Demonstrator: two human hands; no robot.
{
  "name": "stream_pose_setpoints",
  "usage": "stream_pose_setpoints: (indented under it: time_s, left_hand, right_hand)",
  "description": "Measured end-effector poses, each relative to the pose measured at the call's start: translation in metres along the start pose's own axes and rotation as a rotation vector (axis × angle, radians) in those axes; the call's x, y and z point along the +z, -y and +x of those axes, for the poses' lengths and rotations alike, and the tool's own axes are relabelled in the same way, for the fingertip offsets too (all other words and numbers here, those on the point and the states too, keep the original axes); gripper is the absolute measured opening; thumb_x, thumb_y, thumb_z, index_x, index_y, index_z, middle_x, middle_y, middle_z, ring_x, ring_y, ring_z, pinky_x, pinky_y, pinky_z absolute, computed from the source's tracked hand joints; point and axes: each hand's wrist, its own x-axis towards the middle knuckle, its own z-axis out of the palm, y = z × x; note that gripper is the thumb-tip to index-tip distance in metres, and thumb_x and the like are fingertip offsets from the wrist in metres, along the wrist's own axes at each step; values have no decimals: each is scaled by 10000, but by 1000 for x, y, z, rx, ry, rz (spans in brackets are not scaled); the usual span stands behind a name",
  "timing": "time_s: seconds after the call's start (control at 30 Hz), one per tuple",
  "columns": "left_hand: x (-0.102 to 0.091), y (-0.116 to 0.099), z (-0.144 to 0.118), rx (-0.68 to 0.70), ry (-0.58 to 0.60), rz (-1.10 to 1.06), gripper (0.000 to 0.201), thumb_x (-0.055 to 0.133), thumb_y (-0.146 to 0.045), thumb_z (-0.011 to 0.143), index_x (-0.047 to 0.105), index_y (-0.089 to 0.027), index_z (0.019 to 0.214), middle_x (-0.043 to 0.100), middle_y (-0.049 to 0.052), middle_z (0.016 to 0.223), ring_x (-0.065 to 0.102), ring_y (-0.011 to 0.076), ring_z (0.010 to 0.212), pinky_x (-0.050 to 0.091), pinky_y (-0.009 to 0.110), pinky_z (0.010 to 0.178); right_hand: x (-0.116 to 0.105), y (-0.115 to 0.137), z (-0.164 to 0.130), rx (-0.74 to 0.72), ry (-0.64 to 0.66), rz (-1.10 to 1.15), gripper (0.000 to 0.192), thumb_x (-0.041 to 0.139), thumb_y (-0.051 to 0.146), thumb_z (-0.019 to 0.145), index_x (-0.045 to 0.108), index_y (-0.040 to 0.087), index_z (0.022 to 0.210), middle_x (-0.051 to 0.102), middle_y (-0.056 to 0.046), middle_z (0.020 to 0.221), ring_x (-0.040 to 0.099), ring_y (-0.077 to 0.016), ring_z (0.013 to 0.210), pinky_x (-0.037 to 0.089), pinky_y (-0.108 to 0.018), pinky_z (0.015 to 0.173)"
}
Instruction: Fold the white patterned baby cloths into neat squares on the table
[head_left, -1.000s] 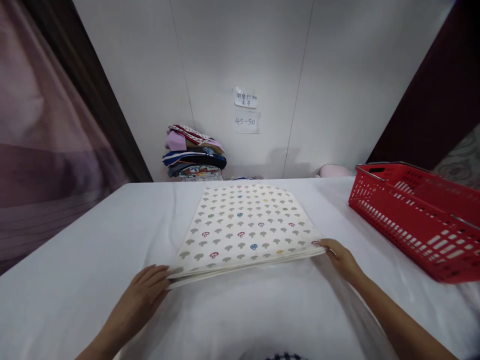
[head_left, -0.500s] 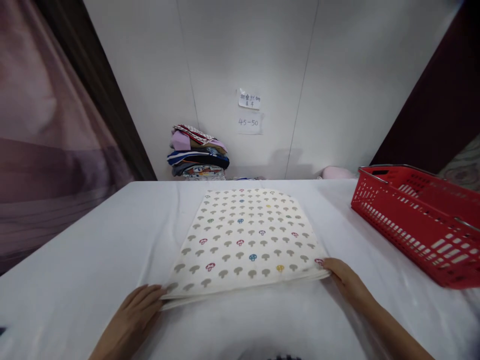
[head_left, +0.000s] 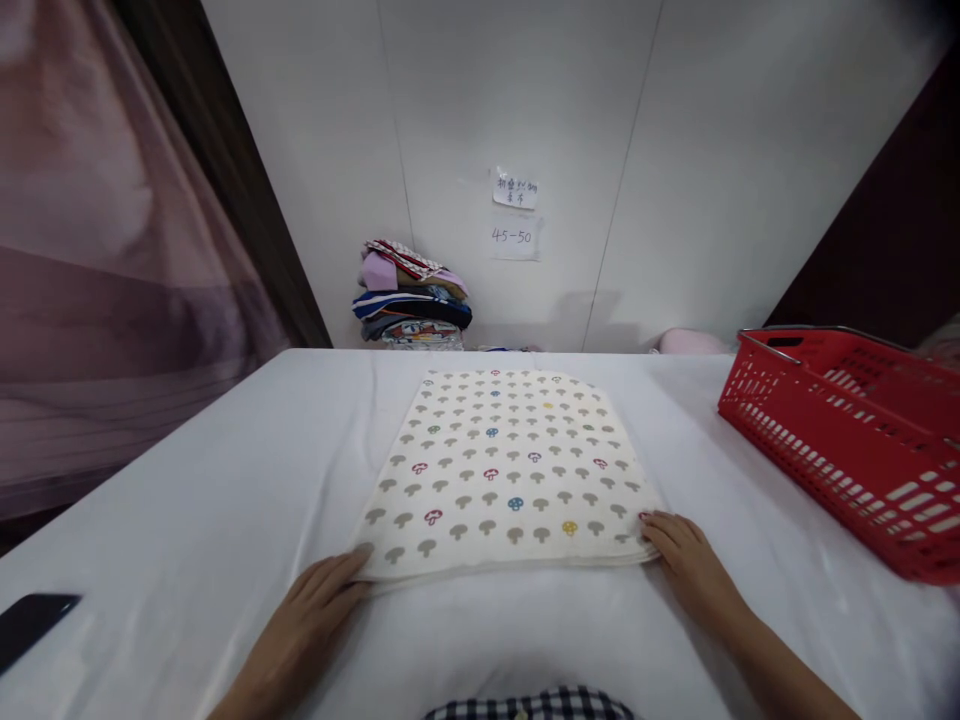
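A folded cream cloth (head_left: 502, 465) printed with grey and coloured mushrooms lies flat on the white-covered table (head_left: 225, 480), its layers showing along the near edge. At the near left corner, my left hand (head_left: 304, 610) has its fingers closed on the cloth, the thumb low against the edge. My right hand (head_left: 694, 565) grips the near right corner, fingers over the top; its thumb is hidden.
To the right stands a red plastic basket (head_left: 832, 440) with metal handles. A stack of folded fabrics (head_left: 412, 295) sits beyond the far edge, near a pink item (head_left: 690, 342). At the left lies a dark flat object (head_left: 30, 625).
The cloth's near left corner has come down and its near edge lies flatter and straighter. Both hands keep to their corners. The view has shifted a little, bringing in more of the dark object.
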Motion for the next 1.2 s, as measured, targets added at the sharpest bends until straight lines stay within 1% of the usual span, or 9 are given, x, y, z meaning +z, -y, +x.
stream_pose_setpoints:
  time_s: [0.27,0.43,0.53,0.7,0.83,0.97,1.03,1.13,1.2]
  left_hand:
    - [17,-31,24,101,-65,-37,217,441,-235,889,656,-254,918,636,26,1167,542,204,1102,405,392,977]
    - [23,-57,52,87,-64,-105,231,421,-186,898,648,-222,911,640,44,1127,541,192,1046,412,382,946]
    - [23,-68,67,88,-35,-195,250,390,-150,896,633,-207,900,654,47,1041,565,174,973,443,364,899]
    - [31,-72,73,25,33,-207,282,383,-94,838,602,-189,988,672,44,973,608,179,895,494,344,811]
    - [28,-70,71,32,50,-214,320,389,-85,825,601,-204,1033,680,37,967,622,182,876,500,332,796]
    - [15,-61,83,50,152,-355,215,428,-217,881,626,-242,962,684,16,967,627,151,876,512,271,781]
    - [12,-49,96,12,129,-387,207,459,-320,886,642,-247,950,685,22,1008,629,159,920,518,275,802]
    - [22,-24,124,-99,55,-374,298,455,-438,877,662,-242,965,659,43,1122,601,197,1038,500,332,881]
    - [37,-7,145,-184,53,-333,361,428,-473,875,658,-230,1014,620,61,1203,561,226,1114,463,384,941]
  right_hand:
    - [-1,48,29,-110,13,2,343,399,14,804,615,193,1002,636,-92,1009,561,-222,956,405,-433,903]
    - [8,77,46,-146,35,51,267,420,45,849,612,177,979,634,-93,982,550,-204,886,421,-351,786]
    - [16,91,55,-176,42,85,226,444,70,865,611,181,971,636,-80,958,541,-199,874,417,-330,769]
    - [28,104,60,-202,12,129,235,413,88,893,609,184,982,632,-79,1016,537,-191,852,418,-328,753]
    - [20,107,57,-200,72,199,233,408,112,904,614,186,986,642,-80,968,533,-182,806,430,-317,718]
    - [-3,95,66,-162,236,455,221,456,163,886,618,222,1023,642,-60,1019,560,-171,905,455,-302,793]
    - [-10,75,81,-90,244,598,210,457,215,890,629,239,1008,652,-45,1013,573,-164,948,458,-294,833]
    - [-9,28,116,217,62,638,225,455,300,879,654,224,949,665,-60,1003,593,-191,957,465,-329,853]
    - [-1,-7,144,497,35,584,240,467,313,855,661,202,940,667,-68,1007,610,-192,910,484,-308,801]
